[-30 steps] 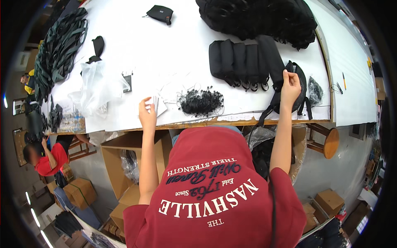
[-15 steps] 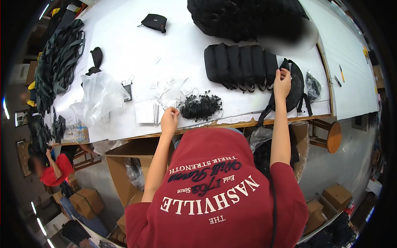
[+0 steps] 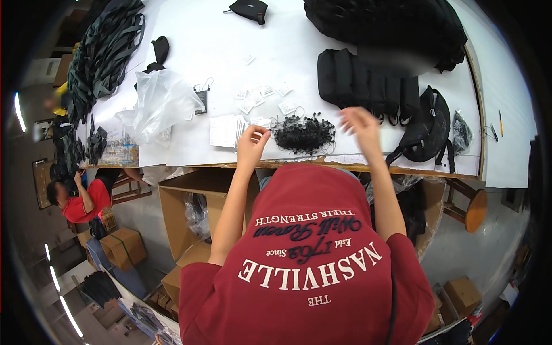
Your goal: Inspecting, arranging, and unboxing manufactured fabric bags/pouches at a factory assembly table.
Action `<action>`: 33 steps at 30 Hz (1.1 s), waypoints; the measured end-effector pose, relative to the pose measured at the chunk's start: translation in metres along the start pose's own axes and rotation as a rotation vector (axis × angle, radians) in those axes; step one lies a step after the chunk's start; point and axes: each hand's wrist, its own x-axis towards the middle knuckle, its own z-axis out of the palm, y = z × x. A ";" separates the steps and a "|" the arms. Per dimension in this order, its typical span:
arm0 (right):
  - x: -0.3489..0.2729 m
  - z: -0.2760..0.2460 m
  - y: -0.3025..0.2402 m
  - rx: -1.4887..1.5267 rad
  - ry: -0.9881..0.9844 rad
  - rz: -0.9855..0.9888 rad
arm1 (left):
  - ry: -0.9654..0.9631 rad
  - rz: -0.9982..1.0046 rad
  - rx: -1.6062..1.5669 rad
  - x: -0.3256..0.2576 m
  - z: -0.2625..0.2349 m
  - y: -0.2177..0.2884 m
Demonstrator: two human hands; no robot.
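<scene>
My left hand is closed in a pinch at the left edge of a pile of thin black cords. What its fingertips hold is too small to make out. To the right of that pile, my right hand is in the air over the table, blurred, with its fingers stretched apart and nothing visible in them. A black bag with straps lies farther right, apart from that hand. Stacked white cards lie beside my left hand, and loose white tags are scattered beyond them.
A row of black pouches and a large black heap lie at the back right. To the left are a clear plastic bag and dark straps. Cardboard boxes stand below the table edge. Another person sits far left.
My right hand has let go of the black bag and moved left toward the cord pile. My left hand stays by the cords and cards. The whole view has shifted.
</scene>
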 end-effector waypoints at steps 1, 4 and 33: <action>0.000 0.011 0.001 -0.043 -0.376 0.174 | -0.016 -0.053 -0.152 -0.001 -0.007 0.019; -0.005 0.062 0.008 0.015 -0.630 0.437 | -0.267 -0.056 -0.238 -0.010 -0.025 0.077; 0.006 0.036 0.005 0.000 -0.573 0.295 | -0.466 0.171 -0.129 0.009 0.033 0.082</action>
